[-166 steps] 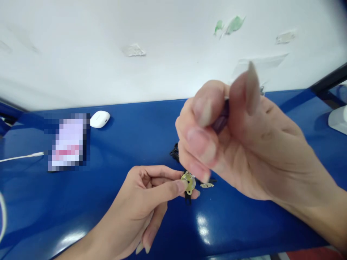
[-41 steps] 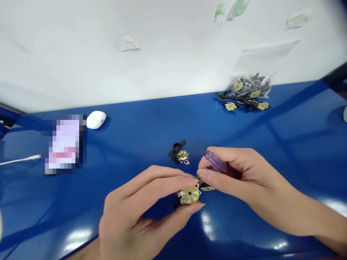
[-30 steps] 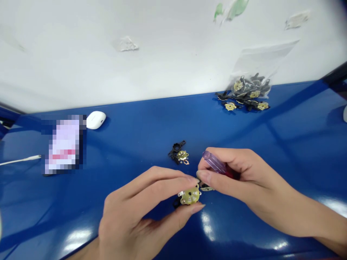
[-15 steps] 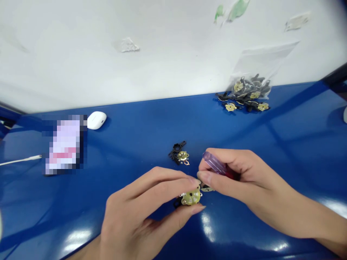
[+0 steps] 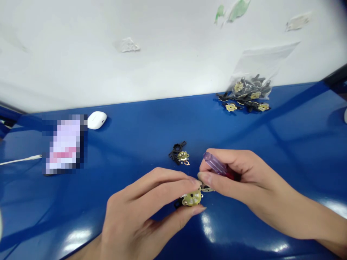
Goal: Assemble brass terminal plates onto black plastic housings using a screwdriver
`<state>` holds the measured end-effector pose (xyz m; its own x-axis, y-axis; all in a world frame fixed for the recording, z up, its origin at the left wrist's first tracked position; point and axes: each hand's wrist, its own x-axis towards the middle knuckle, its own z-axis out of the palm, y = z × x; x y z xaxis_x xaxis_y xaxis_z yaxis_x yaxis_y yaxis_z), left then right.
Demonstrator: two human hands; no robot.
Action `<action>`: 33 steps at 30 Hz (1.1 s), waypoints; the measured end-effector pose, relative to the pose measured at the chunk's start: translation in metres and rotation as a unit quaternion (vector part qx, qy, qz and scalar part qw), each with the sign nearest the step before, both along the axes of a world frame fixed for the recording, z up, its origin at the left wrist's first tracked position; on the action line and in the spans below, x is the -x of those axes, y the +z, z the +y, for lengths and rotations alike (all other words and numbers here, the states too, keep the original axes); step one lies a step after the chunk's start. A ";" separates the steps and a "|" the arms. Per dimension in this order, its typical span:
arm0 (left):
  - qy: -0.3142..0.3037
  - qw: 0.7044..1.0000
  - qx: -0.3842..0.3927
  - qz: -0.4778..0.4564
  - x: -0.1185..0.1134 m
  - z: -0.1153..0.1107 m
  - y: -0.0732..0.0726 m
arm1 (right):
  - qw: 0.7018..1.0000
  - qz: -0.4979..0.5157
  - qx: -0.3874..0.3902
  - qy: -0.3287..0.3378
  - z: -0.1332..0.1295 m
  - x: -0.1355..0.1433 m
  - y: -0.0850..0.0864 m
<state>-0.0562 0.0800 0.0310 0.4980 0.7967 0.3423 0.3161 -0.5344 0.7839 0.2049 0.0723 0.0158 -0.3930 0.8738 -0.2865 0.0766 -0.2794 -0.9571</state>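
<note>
My left hand (image 5: 146,206) is closed, pinching a round brass-coloured plate part (image 5: 192,198) between fingers and thumb. Some black plastic (image 5: 178,203) shows at that part's left side. Just to the right, my right hand (image 5: 238,180) is wrapped round a screwdriver (image 5: 217,164) with a see-through purple and red handle; its shaft is hidden. The right thumb and fingertip almost meet the left fingertips. Below the right thumb shows another thin metal piece (image 5: 208,189), partly covered. Beyond the hands lie loose parts: a black plastic bracket (image 5: 177,147), a brass-coloured disc (image 5: 183,156) and a small copper-coloured clip (image 5: 187,163).
A clear plastic bag (image 5: 260,65) with several black and brass parts stands against the white wall, more parts (image 5: 231,107) before it. On the left of the blue table (image 5: 135,133) are a blurred-out phone (image 5: 65,144), a white cable (image 5: 21,160) and a white case (image 5: 97,120).
Both hands keep nearly the same place and grip. The brass-coloured part in my left hand has shifted very slightly down and to the right.
</note>
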 end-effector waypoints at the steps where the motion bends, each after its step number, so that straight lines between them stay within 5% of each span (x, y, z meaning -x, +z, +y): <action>1: 0.001 1.000 0.002 0.003 0.000 0.000 0.000 | 1.000 0.003 0.001 0.001 0.000 0.000 0.000; 14: 0.014 1.000 0.014 -0.014 -0.001 0.000 -0.002 | 1.000 -0.007 -0.007 0.000 0.001 0.001 0.000; 22: 0.022 0.979 0.180 -0.096 -0.007 0.001 -0.001 | 0.998 -0.040 -0.056 -0.001 0.003 0.004 0.009; 28: -0.007 0.953 0.276 -0.127 -0.004 0.001 -0.007 | 0.995 -0.059 -0.058 0.064 0.000 -0.006 0.006; 33: -0.035 0.938 0.310 -0.152 -0.001 0.002 -0.008 | 0.996 -0.045 -0.075 0.022 0.002 -0.014 0.010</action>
<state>-0.0555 0.0825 0.0233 0.5112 0.8584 -0.0420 0.0084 0.0438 0.9990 0.2186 0.0744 0.0253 -0.4107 0.8919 -0.1893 0.1735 -0.1274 -0.9766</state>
